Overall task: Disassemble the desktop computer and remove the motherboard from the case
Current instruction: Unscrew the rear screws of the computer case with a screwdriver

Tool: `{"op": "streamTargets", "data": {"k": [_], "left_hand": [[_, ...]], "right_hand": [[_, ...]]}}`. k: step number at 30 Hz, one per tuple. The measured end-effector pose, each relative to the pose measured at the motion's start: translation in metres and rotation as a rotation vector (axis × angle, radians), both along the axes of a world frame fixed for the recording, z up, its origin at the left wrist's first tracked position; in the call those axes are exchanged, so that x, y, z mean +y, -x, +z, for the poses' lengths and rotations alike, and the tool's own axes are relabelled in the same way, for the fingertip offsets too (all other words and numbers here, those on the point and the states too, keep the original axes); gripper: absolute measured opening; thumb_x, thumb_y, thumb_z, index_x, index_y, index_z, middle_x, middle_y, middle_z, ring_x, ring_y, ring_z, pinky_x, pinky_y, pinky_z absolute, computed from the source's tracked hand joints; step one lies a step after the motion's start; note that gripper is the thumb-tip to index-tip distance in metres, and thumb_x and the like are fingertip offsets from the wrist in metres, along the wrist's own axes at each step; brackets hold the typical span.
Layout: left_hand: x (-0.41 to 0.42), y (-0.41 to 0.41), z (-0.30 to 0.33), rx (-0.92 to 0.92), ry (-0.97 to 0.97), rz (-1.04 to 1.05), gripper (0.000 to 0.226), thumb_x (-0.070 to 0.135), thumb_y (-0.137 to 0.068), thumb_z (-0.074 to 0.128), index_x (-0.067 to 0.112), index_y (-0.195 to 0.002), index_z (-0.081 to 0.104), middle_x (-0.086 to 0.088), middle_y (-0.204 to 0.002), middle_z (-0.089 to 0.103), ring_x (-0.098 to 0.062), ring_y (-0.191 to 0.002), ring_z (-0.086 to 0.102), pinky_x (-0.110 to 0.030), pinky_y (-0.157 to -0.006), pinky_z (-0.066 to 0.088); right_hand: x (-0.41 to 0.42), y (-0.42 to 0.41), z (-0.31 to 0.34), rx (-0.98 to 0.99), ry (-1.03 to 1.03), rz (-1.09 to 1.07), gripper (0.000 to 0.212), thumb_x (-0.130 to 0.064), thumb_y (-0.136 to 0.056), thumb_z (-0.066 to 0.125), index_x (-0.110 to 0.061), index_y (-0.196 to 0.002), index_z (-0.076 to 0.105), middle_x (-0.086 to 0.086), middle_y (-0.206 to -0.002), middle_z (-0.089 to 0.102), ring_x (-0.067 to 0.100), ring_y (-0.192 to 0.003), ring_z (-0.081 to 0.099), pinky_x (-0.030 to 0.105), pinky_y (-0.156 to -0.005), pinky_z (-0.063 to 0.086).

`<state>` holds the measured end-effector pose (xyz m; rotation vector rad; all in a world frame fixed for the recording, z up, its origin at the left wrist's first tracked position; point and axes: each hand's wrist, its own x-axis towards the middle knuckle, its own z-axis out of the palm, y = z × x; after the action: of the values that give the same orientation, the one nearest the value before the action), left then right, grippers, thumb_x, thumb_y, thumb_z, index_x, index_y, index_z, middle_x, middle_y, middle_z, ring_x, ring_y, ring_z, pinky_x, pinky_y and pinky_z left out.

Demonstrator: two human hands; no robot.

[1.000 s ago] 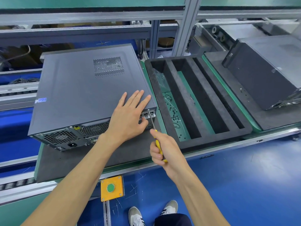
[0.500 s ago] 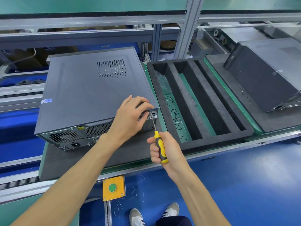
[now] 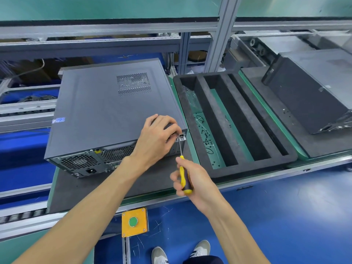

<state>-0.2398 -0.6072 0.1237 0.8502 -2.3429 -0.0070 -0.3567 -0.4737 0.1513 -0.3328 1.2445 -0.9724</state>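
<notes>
On a dark foam pad (image 3: pixel 118 187) lies the closed computer case (image 3: pixel 106 109), likely heavy, rigid sheet metal best steadied by its edges, where the left hand (image 3: pixel 156 138) curls over its rear corner and the right hand (image 3: pixel 192 182) grips a yellow screwdriver (image 3: pixel 183 174) tipped at that corner.

No legible text showing anywhere. Computer case (image 3: pixel 106 109): small blue-white sticker (image 3: pixel 58 120) sitting on top panel near left edge, print too blurred to read. Yellow warning label (image 3: pixel 97 151) on rear panel, marks too small to read.
</notes>
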Motion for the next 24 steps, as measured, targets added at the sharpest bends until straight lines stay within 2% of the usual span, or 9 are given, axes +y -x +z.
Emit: {"op": "streamTargets", "data": {"k": [2, 5, 8, 10, 13, 15, 17, 20, 24], "left_hand": [[-0.0004, 0.0006, 0.0002, 0.005, 0.002, 0.000, 0.006, 0.016, -0.089, 0.066, 0.020, -0.094, 0.066, 0.003, -0.103, 0.062, -0.021, -0.097, 0.058, -0.043, -0.102, 0.039], [-0.0011, 0.0010, 0.0000, -0.006, 0.011, -0.012, 0.007, 0.016, -0.090, 0.065, 0.020, -0.096, 0.066, 0.003, -0.103, 0.061, -0.021, -0.098, 0.057, -0.041, -0.099, 0.040], [-0.0015, 0.0001, -0.0009, -0.019, 0.025, -0.024, 0.010, 0.017, -0.091, 0.066, 0.021, -0.098, 0.071, 0.001, -0.105, 0.063, -0.021, -0.100, 0.058, -0.042, -0.098, 0.042], [-0.0015, -0.0001, -0.0008, -0.004, 0.021, -0.029, 0.010, 0.016, -0.090, 0.067, 0.021, -0.097, 0.073, 0.001, -0.105, 0.064, -0.021, -0.100, 0.059, -0.042, -0.098, 0.042], [-0.0007, 0.0010, 0.0002, 0.013, 0.010, -0.021, 0.008, 0.016, -0.089, 0.068, 0.020, -0.094, 0.072, 0.002, -0.104, 0.064, -0.020, -0.100, 0.059, -0.040, -0.098, 0.041], [0.0000, 0.0018, 0.0009, 0.017, 0.006, -0.018, 0.007, 0.016, -0.089, 0.069, 0.020, -0.093, 0.071, 0.003, -0.103, 0.064, -0.019, -0.100, 0.059, -0.039, -0.098, 0.041], [0.0005, 0.0021, 0.0011, 0.017, 0.002, -0.011, 0.007, 0.016, -0.088, 0.070, 0.020, -0.093, 0.071, 0.004, -0.103, 0.064, -0.019, -0.100, 0.059, -0.038, -0.098, 0.041], [0.0005, 0.0025, 0.0013, 0.016, -0.006, 0.001, 0.008, 0.016, -0.087, 0.070, 0.020, -0.094, 0.070, 0.004, -0.103, 0.064, -0.018, -0.100, 0.059, -0.038, -0.098, 0.041], [0.0011, 0.0035, 0.0024, 0.008, -0.011, 0.006, 0.007, 0.016, -0.087, 0.069, 0.020, -0.092, 0.069, 0.004, -0.102, 0.063, -0.019, -0.099, 0.059, -0.037, -0.096, 0.041]], "right_hand": [[-0.0009, -0.0007, -0.0008, 0.084, -0.007, 0.028, 0.024, -0.036, -0.102, 0.052, -0.012, -0.100, 0.049, -0.001, -0.055, 0.045, 0.011, -0.041, 0.032, 0.021, -0.036, 0.026], [-0.0021, 0.0021, -0.0028, 0.017, -0.055, -0.002, 0.038, -0.036, -0.104, 0.038, -0.005, -0.106, 0.061, 0.000, -0.055, 0.039, 0.011, -0.042, 0.031, 0.022, -0.037, 0.025], [-0.0014, 0.0009, -0.0025, -0.064, -0.043, -0.022, 0.036, -0.026, -0.102, 0.035, -0.002, -0.093, 0.060, 0.003, -0.060, 0.048, 0.013, -0.046, 0.041, 0.023, -0.040, 0.034], [-0.0002, -0.0010, -0.0012, -0.037, -0.008, 0.001, 0.026, -0.027, -0.103, 0.042, -0.006, -0.095, 0.055, 0.006, -0.064, 0.056, 0.015, -0.046, 0.046, 0.024, -0.041, 0.038], [0.0005, -0.0012, 0.0004, 0.104, 0.026, 0.060, 0.026, -0.035, -0.103, 0.051, -0.010, -0.104, 0.047, 0.002, -0.059, 0.049, 0.012, -0.041, 0.034, 0.022, -0.038, 0.028], [-0.0002, 0.0012, -0.0008, 0.111, -0.016, 0.029, 0.037, -0.041, -0.104, 0.045, -0.007, -0.113, 0.055, 0.000, -0.056, 0.041, 0.011, -0.042, 0.031, 0.022, -0.039, 0.025], [0.0000, 0.0020, -0.0021, 0.042, -0.058, -0.004, 0.043, -0.038, -0.106, 0.037, -0.003, -0.108, 0.062, 0.000, -0.056, 0.042, 0.011, -0.044, 0.036, 0.023, -0.040, 0.028], [0.0033, 0.0015, -0.0013, 0.039, -0.028, 0.012, 0.027, -0.031, -0.105, 0.044, -0.006, -0.100, 0.055, 0.003, -0.061, 0.054, 0.014, -0.046, 0.045, 0.024, -0.041, 0.038], [0.0039, 0.0037, 0.0016, 0.134, 0.008, 0.042, 0.032, -0.040, -0.102, 0.051, -0.008, -0.103, 0.048, 0.000, -0.059, 0.040, 0.012, -0.045, 0.029, 0.023, -0.041, 0.024]]}}
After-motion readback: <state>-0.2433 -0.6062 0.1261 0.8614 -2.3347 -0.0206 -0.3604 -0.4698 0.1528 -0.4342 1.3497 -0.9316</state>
